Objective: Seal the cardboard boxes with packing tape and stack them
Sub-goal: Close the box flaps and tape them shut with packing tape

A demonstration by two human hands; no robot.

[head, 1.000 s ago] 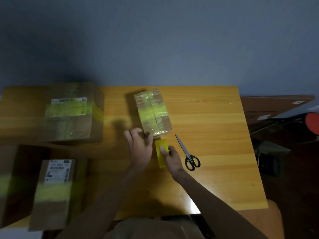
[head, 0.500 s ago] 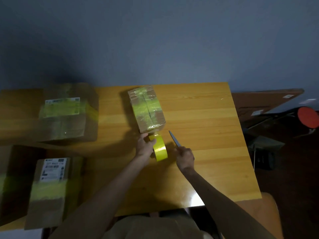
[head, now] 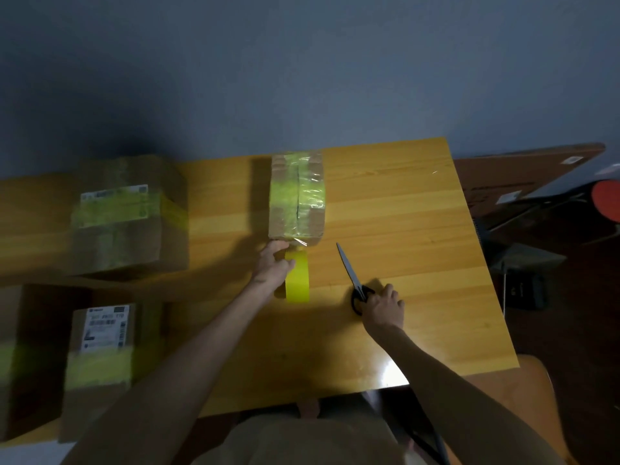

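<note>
A small cardboard box (head: 296,196) wrapped in yellow-green and clear tape lies in the middle of the wooden table (head: 402,229). My left hand (head: 275,266) grips a yellow tape roll (head: 297,278) just below the box's near end, with a strip of tape running from the roll up to the box. To the right, my right hand (head: 384,305) closes on the black handles of a pair of scissors (head: 352,276) that lie on the table, blades pointing up-left toward the box.
A larger taped box (head: 124,216) with a label sits at the table's left. Another labelled box (head: 100,360) lies at the lower left beside a dark carton (head: 30,347). Flat cardboard (head: 523,176) and a red-topped object (head: 605,199) stand off the right edge.
My right hand let go of the tape roll and moved right onto the scissors' handles. My left hand took over the roll at the box's near end. The camera shifted, so the table sits further left.
</note>
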